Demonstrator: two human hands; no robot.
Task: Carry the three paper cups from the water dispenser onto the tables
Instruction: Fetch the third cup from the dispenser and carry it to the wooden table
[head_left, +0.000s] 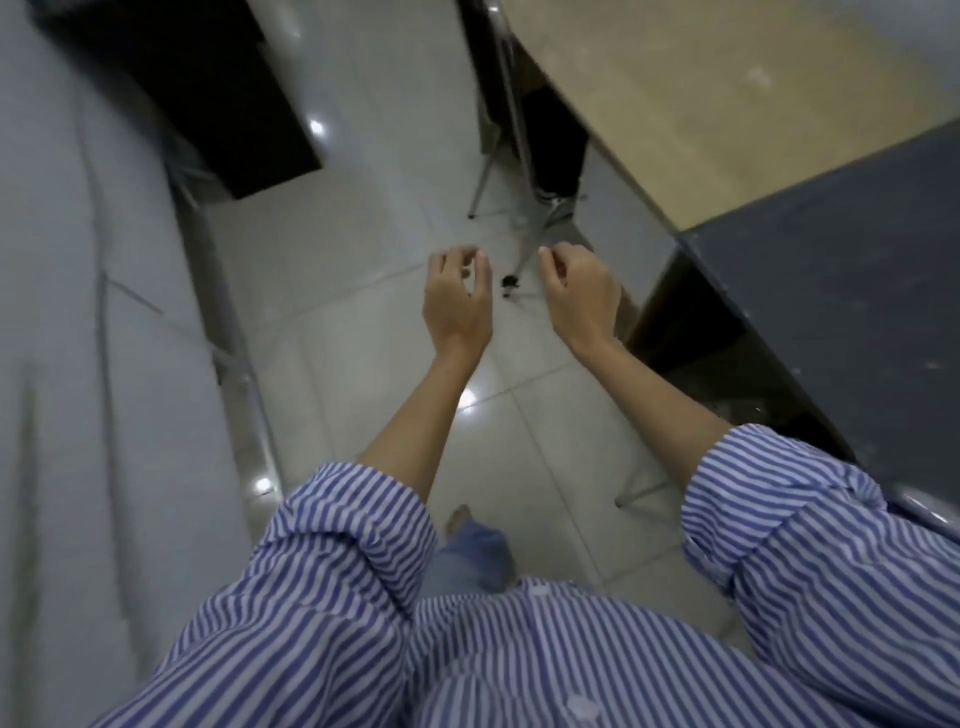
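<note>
My left hand (458, 301) and my right hand (581, 293) are held out in front of me over the tiled floor, side by side and a little apart. Both hold nothing; their fingers are loosely curled and spread. No paper cup and no water dispenser is in view. A light wooden table (691, 98) runs along the upper right, and a dark grey table (841, 291) adjoins it just right of my right hand. My rolled-up blue striped sleeves fill the bottom of the view.
A pale wall or curtain (78, 338) lines the left side, with a dark cabinet (208, 93) at the upper left. Metal chair legs (519, 171) stand ahead under the wooden table. Glossy grey floor tiles (337, 234) form an aisle between them.
</note>
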